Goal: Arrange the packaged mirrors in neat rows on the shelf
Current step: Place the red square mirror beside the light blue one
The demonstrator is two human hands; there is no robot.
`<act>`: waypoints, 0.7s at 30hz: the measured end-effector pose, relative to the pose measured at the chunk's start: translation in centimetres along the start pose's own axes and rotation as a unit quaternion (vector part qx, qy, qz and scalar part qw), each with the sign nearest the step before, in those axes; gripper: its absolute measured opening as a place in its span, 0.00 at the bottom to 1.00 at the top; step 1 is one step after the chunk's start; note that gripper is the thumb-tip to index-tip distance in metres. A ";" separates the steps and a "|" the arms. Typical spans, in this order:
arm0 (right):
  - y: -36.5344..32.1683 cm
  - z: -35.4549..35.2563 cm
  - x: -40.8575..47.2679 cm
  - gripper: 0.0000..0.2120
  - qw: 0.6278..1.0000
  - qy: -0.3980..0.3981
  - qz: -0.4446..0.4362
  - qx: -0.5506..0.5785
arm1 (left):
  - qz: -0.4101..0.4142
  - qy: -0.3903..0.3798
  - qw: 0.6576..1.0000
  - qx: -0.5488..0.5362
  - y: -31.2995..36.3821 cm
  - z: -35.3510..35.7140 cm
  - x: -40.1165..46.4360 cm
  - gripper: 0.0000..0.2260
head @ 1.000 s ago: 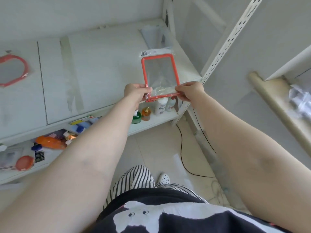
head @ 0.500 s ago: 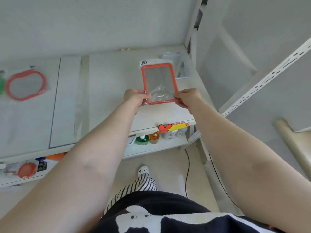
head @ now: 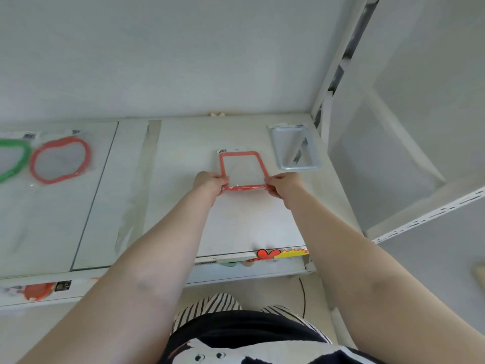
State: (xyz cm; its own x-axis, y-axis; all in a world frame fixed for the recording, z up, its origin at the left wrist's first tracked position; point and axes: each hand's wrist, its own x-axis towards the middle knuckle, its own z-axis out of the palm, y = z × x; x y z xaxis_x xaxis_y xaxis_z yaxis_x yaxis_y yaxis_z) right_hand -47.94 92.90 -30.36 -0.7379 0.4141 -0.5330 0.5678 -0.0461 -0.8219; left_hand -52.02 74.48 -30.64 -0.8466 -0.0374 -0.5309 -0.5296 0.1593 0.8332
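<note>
Left hand (head: pixel 210 183): its grip is pinched on the near left corner of the orange rectangular mirror (head: pixel 242 169), fingers curled round the frame.
Right hand (head: pixel 284 183): its grip is pinched on the near right corner of the same mirror, thumb side toward the frame.
Orange rectangular mirror: in its clear plastic wrap, held low over the white shelf (head: pixel 183 206) at the right-hand part of the board; its far edge looks to be down on the surface, though I cannot tell whether the near edge touches.
Grey rectangular mirror (head: pixel 295 148): also bagged, lying flat near the back right corner of the shelf, just beside the orange one and a little further back.
Red rounded mirror (head: pixel 60 160): bagged, flat on the left part of the shelf, well apart from the hands.
Green rounded mirror (head: pixel 13 160): touching or nearly touching the red one's left side, cut off by the edge of view.
Shelf front: an orange and yellow sticker (head: pixel 279 254) on the edge below the arms.
Lower shelf (head: pixel 236 274): another packaged item in orange (head: pixel 36 291) at far left, mostly hidden.
</note>
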 end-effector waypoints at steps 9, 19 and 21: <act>1.5 0.5 2.4 0.05 0.995 0.029 -0.054 -0.073 | 0.089 0.004 0.989 0.121 -1.6 0.2 1.8 0.35; 0.5 0.4 4.5 0.11 0.979 0.055 -0.149 -0.124 | 0.208 0.030 0.964 0.160 -1.0 2.4 4.4 0.30; 0.1 0.4 4.9 0.10 0.978 0.060 -0.151 -0.132 | 0.215 0.032 0.962 0.165 -0.6 2.7 5.0 0.29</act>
State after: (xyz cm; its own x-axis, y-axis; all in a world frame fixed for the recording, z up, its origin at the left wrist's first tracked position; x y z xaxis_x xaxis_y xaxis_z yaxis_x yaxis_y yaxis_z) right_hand -51.69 94.58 -33.13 -0.8475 0.4763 -0.2341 0.4166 0.3238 -0.8495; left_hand -55.77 76.88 -34.18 -0.9907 0.0438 -0.1291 -0.0927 0.4782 0.8734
